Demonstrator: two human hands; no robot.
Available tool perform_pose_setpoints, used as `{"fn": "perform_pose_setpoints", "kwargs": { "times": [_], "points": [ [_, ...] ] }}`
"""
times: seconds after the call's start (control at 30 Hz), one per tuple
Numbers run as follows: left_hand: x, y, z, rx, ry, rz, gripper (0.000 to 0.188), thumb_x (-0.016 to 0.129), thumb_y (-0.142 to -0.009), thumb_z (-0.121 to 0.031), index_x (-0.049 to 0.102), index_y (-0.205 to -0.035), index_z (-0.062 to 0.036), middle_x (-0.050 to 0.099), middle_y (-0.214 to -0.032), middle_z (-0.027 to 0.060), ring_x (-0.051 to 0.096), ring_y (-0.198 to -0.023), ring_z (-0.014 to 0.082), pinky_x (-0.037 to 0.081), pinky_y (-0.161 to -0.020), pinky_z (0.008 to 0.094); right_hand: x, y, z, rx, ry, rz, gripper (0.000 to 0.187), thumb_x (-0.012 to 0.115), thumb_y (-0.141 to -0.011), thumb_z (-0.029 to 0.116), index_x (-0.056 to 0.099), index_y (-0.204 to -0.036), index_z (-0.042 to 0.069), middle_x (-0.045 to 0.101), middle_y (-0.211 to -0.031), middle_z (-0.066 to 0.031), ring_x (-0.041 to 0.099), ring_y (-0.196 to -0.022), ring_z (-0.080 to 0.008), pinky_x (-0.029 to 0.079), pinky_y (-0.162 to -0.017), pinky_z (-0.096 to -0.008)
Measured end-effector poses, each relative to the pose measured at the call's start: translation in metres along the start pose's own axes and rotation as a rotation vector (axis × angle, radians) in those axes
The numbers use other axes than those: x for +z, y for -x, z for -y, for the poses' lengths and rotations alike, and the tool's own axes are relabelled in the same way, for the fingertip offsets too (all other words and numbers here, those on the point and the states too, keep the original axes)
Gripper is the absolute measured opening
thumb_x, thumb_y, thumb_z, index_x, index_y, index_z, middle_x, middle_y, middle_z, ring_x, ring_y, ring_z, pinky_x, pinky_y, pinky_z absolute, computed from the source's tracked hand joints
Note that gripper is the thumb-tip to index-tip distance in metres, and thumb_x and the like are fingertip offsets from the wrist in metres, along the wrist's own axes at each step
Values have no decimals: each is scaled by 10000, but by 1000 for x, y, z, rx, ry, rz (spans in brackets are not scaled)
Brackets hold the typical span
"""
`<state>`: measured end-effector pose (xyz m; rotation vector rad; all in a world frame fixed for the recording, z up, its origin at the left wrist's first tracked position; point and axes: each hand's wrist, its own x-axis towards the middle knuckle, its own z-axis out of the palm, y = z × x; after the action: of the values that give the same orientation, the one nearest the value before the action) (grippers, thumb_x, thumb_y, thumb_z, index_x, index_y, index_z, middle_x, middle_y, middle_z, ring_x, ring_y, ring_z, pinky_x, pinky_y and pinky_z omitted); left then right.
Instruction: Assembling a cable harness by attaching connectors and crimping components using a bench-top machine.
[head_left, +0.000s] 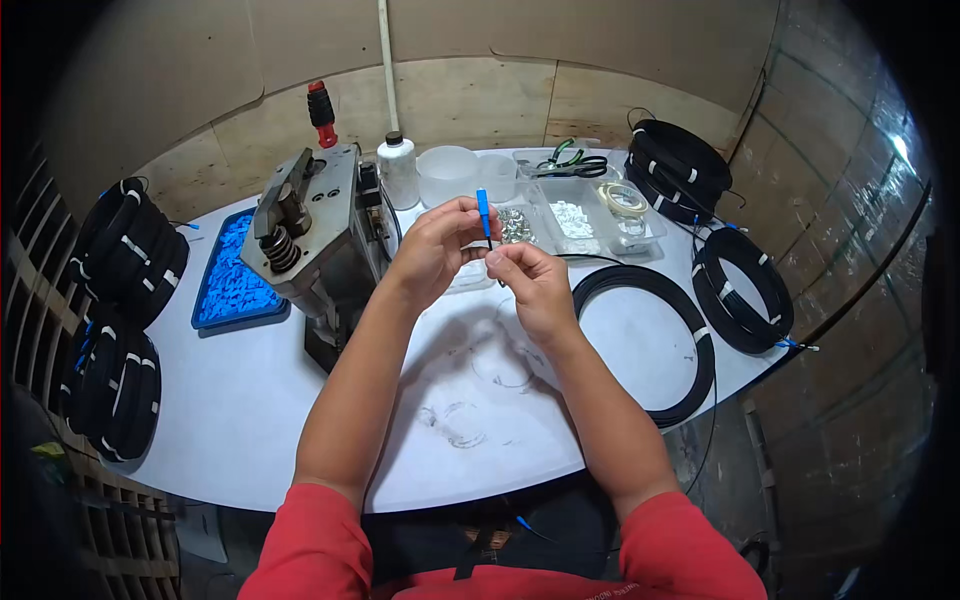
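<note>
In front of my chest I hold up a slim blue cable connector on the end of a black cable. My left hand has its thumb and fingers closed around the connector, whose blue tip points upward. Just below, my right hand pinches the black cable between thumb and fingers. A large coil of black cable lies on the table to the right of my right hand, bound with white tape. Both hands are above the white table.
A metal press stands left of my hands, beside a tray of small blue parts. Farther back are a white bottle, clear tubs, small metal parts, and scissors. Cable coils line both sides.
</note>
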<state>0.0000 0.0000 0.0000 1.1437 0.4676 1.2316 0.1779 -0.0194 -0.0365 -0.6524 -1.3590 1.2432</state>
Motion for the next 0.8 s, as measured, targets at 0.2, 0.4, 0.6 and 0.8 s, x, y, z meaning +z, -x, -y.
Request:
{"fn": "perform_pose_setpoints", "kwargs": {
  "times": [0.2, 0.4, 0.6, 0.8],
  "points": [
    [2, -2, 2, -3, 17, -1, 172, 548, -1015, -175, 645, -1102, -62, 676, -1073, 66, 640, -1037, 195, 497, -906, 377, -2, -1, 1, -7, -10, 1, 172, 751, -985, 177, 757, -1028, 11, 722, -891, -3, 622, -822, -58, 506, -779, -234],
    [1, 0, 1, -14, 27, -5, 174, 555, -1013, -184, 649, -1091, -60, 680, -1076, 70, 639, -1038, 197, 501, -901, 378, -1, 0, 2, -4, -16, -2, 175, 749, -986, 176, 756, -1029, 6, 725, -900, -8, 621, -824, -56, 507, -782, -232],
    [2, -1, 1, 12, 23, 15, 178, 556, -1015, -191, 652, -1086, -58, 681, -1076, 69, 640, -1034, 199, 500, -908, 382, -2, -1, 2, -13, -5, 8, 168, 747, -988, 173, 756, -1026, 10, 715, -885, 2, 612, -815, -52, 498, -769, -226],
    [3, -1, 2, -37, 14, -3, 178, 557, -1016, -194, 648, -1089, -59, 681, -1075, 69, 639, -1036, 196, 498, -909, 383, -2, 0, 3, -6, -2, 3, 164, 747, -988, 173, 755, -1021, 12, 709, -878, 8, 604, -808, -48, 492, -762, -223]
  ]
}}
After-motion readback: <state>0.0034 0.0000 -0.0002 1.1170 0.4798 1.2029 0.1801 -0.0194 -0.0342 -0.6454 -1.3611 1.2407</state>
